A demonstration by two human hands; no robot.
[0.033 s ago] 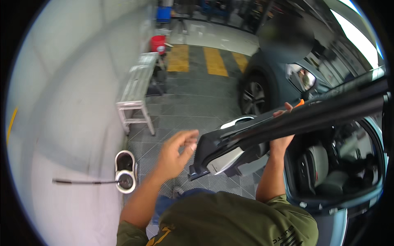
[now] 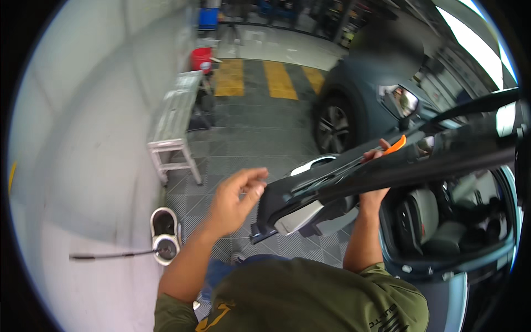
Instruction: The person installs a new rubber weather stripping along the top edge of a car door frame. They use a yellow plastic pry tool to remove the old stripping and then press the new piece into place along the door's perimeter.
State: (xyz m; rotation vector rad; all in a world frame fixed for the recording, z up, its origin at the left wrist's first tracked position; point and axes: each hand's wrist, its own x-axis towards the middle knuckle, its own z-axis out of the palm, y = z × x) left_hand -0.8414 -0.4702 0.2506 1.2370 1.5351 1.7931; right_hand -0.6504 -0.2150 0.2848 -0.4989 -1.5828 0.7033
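Observation:
My left hand (image 2: pixel 235 199) is raised beside the end of an opened car door (image 2: pixel 287 202). Its fingers are half bent, the thumb stands apart and nothing shows between them. My right hand (image 2: pixel 375 196) reaches up at the door, partly hidden behind the door's black upper frame (image 2: pixel 420 169). Over that frame its fingertips close on an orange pry tool (image 2: pixel 396 145), of which only one end shows. Dark trim and a light grey panel (image 2: pixel 298 217) show on the door near my left hand.
A car seat (image 2: pixel 423 221) shows through the opening at right. Ahead stand a dark car's front wheel (image 2: pixel 334 126) and side mirror (image 2: pixel 406 100). To the left are a metal bench (image 2: pixel 174 113), a red bucket (image 2: pixel 202 58) and a pale wall (image 2: pixel 83 149). Dark tiles cover the floor.
The view has shifted slightly, moving the bench and bucket leftward. More of the orange pry tool shows above the door frame. My left hand stays beside the door end.

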